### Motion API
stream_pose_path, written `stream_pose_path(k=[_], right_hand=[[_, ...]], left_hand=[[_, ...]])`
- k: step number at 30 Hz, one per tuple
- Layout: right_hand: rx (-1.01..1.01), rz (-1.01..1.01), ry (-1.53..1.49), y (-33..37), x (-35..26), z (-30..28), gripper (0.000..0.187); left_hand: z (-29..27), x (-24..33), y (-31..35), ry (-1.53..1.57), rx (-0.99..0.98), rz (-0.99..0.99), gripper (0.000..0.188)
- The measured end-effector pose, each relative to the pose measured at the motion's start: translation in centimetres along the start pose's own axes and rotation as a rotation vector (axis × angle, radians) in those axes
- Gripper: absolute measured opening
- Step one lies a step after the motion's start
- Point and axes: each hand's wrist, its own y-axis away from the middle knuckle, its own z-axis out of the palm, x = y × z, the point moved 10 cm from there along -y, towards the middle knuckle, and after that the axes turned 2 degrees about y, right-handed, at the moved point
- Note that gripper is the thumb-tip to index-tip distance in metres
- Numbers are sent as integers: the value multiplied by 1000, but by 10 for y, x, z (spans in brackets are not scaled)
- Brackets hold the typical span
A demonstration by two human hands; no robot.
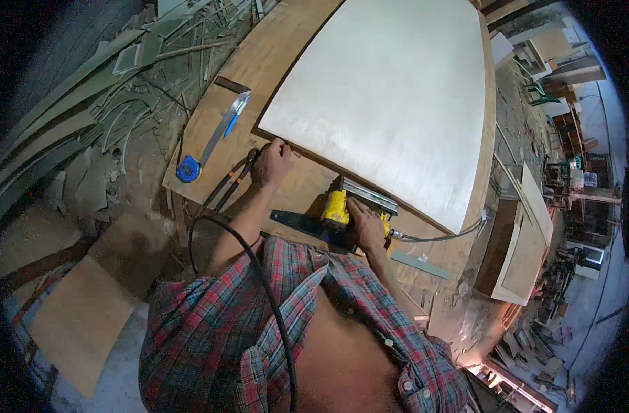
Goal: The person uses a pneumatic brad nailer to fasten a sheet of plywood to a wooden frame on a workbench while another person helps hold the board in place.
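A: Where is the tool?

B: I see the yellow nail gun [338, 210] on the counter [273, 62], its nose against the near edge of the pale panel [390, 96]. The right hand [364, 226] is clamped on its grip; a grey hose [438, 239] runs off to the right.

A: And the other hand?

B: The left hand [273, 164] presses fingertips on the panel's near corner, holding nothing.

A: Surroundings?

B: A dark handsaw blade [297, 224] lies under the gun; black-handled pincers [233, 180], a blue tape measure [188, 168] and a metal square [225, 127] lie to the left. A black cable [259, 275] crosses the plaid shirt [211, 337].
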Motion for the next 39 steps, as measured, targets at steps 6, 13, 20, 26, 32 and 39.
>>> stream_pose_path(k=[6,13,20,26,32,39], right_hand=[[-35,-47,-289,-52,-23,-99,50],[-168,-109,-268,-147,-79,-141,29],[-256,-185,-477,-228,-149,-125,27],[-273,-272,-399,-247,-170,-124,28],[-394,-255,-346,-256,-166,-118,29],[-417,-221,-303,-252,-173,-116,32]], left_hand=[[-4,-38,-5,50,16,-48,24],[-78,-3,1,77,292,128,25],[-81,-27,0,-488,127,-15,63],[-79,-33,-6,-358,61,-147,60],[-83,-25,-6,-404,5,-108,61],[-84,-28,-4,-381,113,-72,60]])
